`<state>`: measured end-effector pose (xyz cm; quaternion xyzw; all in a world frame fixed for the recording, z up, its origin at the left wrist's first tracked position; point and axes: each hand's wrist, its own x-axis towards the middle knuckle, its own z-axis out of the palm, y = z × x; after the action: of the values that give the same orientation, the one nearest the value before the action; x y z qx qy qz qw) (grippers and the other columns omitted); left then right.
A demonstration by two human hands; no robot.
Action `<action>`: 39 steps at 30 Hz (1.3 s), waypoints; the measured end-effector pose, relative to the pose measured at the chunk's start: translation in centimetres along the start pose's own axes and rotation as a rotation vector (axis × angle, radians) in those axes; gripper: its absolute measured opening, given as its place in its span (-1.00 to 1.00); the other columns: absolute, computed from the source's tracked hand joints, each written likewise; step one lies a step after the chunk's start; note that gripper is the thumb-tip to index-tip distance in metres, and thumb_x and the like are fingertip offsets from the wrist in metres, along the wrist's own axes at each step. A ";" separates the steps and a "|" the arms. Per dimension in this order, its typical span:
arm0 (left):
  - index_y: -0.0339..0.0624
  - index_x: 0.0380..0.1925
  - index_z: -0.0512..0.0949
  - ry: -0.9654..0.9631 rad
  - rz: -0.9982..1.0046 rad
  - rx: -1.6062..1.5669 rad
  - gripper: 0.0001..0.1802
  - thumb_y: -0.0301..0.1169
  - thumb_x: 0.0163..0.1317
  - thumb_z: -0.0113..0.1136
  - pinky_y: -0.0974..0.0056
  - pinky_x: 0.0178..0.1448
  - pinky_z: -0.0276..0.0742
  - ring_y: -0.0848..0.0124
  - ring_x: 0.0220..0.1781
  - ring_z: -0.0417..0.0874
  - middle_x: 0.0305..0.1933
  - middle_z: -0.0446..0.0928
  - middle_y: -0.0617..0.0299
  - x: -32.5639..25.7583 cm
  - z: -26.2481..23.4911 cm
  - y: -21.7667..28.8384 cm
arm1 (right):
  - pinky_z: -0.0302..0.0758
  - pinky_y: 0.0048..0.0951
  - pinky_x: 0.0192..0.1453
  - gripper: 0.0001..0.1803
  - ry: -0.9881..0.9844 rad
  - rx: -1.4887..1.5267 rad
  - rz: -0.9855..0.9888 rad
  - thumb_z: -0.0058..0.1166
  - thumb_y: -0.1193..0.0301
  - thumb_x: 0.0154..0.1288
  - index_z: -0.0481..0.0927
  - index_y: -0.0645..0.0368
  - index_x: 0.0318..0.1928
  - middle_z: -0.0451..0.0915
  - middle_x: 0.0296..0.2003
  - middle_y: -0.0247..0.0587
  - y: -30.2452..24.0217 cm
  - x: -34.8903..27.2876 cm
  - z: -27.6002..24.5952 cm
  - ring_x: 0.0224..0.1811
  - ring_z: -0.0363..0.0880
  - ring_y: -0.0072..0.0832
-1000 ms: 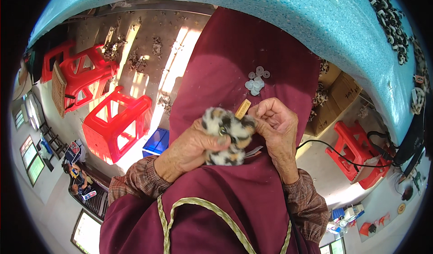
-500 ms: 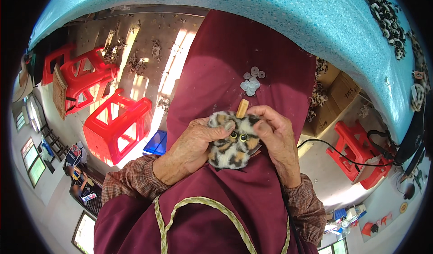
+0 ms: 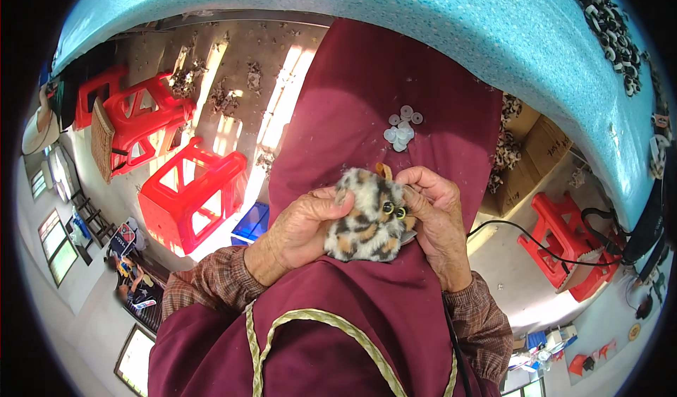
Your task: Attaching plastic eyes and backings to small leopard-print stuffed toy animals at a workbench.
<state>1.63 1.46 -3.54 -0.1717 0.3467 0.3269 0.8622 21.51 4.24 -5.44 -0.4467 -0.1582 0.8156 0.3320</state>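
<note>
A small plush toy point(image 3: 363, 221) with leopard-spotted fur and two yellow eyes sits between both hands above a maroon-clothed lap point(image 3: 367, 115). My left hand point(image 3: 296, 231) cups its left side, thumb on top. My right hand point(image 3: 434, 217) presses its fingers against the toy's right side near the eyes. A tan tab point(image 3: 384, 170) sticks up from the toy's top. Several small white plastic washers point(image 3: 400, 129) lie in a pile on the lap just beyond the hands.
A turquoise table edge point(image 3: 423, 23) arcs across the top. Red plastic stools point(image 3: 190, 196) stand on the floor at left, another red stool point(image 3: 564, 245) at right with a black cable point(image 3: 522, 238). A cardboard box point(image 3: 529, 161) holds spotted pieces.
The toy has been turned so its eyes face up, and both hands have closed tighter around it. The tan tab is now partly hidden behind the fur.
</note>
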 end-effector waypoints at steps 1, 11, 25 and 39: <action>-0.33 0.03 0.44 0.001 0.003 0.000 -0.56 -0.26 0.25 0.16 0.22 0.16 0.51 0.33 0.01 0.60 -0.03 0.57 0.11 0.0 0.2 0.0 | 0.45 -0.73 -0.30 -0.86 0.009 0.009 0.011 0.12 0.46 0.28 0.54 0.30 -0.23 0.60 -0.39 -0.35 0.1 0.1 -0.1 -0.39 0.51 -0.74; -0.37 -0.07 0.51 0.165 0.008 0.229 -0.60 -0.22 0.31 0.11 0.35 -0.05 0.62 0.42 -0.19 0.67 -0.16 0.62 0.14 -0.1 2.8 0.2 | 0.43 -0.67 -0.13 -0.67 -0.208 -0.231 0.046 0.20 0.24 0.25 0.56 0.27 -0.18 0.60 -0.35 -0.40 -1.6 1.9 -0.1 -0.28 0.50 -0.72; -0.35 -0.12 0.50 -0.004 -0.031 0.282 -0.66 -0.25 0.30 0.12 0.38 -0.08 0.58 0.45 -0.22 0.65 -0.21 0.61 0.18 0.5 2.2 0.3 | 0.50 -0.68 -0.20 -0.84 -0.112 -0.063 0.023 0.14 0.52 0.23 0.56 0.29 -0.18 0.63 -0.35 -0.32 -1.9 1.3 0.6 -0.32 0.57 -0.70; -0.33 -0.13 0.52 0.117 0.096 0.285 -0.71 -0.33 0.27 0.13 0.22 -0.02 0.63 0.30 -0.19 0.68 -0.18 0.62 0.09 0.8 1.3 -0.1 | 0.48 -0.59 -0.31 -0.92 0.484 -0.827 -0.715 0.10 0.58 0.18 0.60 0.32 -0.30 0.61 -0.46 -0.26 -19.2 -4.1 -3.0 -0.42 0.55 -0.63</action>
<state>2.76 2.40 -3.20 -0.0494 0.4469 0.3046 0.8397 33.26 15.36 6.17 -0.6309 -0.5232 0.3991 0.4111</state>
